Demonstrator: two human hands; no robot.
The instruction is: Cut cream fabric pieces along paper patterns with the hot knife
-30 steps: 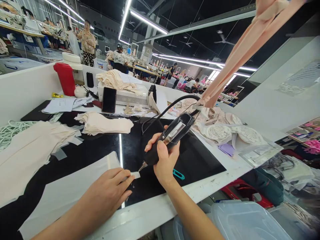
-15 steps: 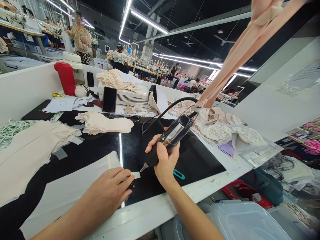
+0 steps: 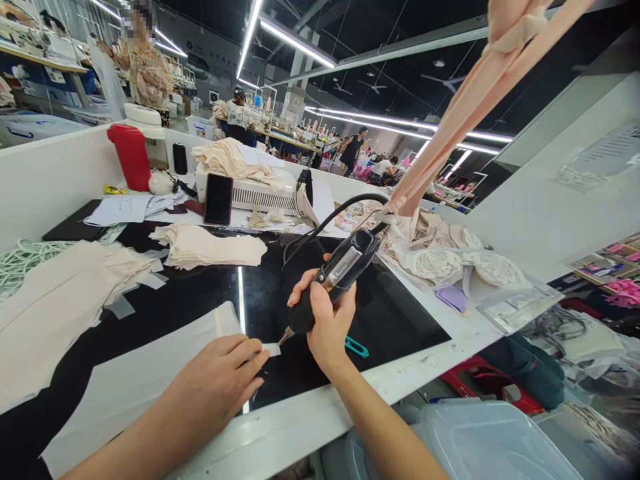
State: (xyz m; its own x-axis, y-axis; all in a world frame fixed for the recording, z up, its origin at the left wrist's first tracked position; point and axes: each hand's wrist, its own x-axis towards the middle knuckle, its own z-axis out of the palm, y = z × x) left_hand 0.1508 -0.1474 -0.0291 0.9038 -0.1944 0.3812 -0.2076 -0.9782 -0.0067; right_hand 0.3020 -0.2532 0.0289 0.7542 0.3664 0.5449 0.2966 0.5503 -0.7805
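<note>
My right hand [image 3: 333, 320] grips a black corded handheld tool [image 3: 345, 263] with a slim metal tip pointing down and left. That tip meets, or nearly meets, the end of a small white tab [image 3: 273, 349]. Beside it my left hand [image 3: 220, 373] lies palm down, fingers stretched out, pressing a white fabric piece [image 3: 125, 373] and the tab's near part onto the black work surface [image 3: 400, 320]. What lies under the left fingers is hidden. A teal snipper-like tool [image 3: 357, 347] rests just right of my right hand.
Stacked cream fabric pieces [image 3: 210, 247] and a larger cream pile [image 3: 65, 300] lie left. Behind stand a phone [image 3: 219, 200] and a white vented box [image 3: 263, 195]. Peach fabric strips [image 3: 445, 133] hang above the tool. Bra parts [image 3: 440, 263] lie right.
The tool and my right hand have shifted very slightly left. My left hand and the fabric stay in place. People in the background have moved.
</note>
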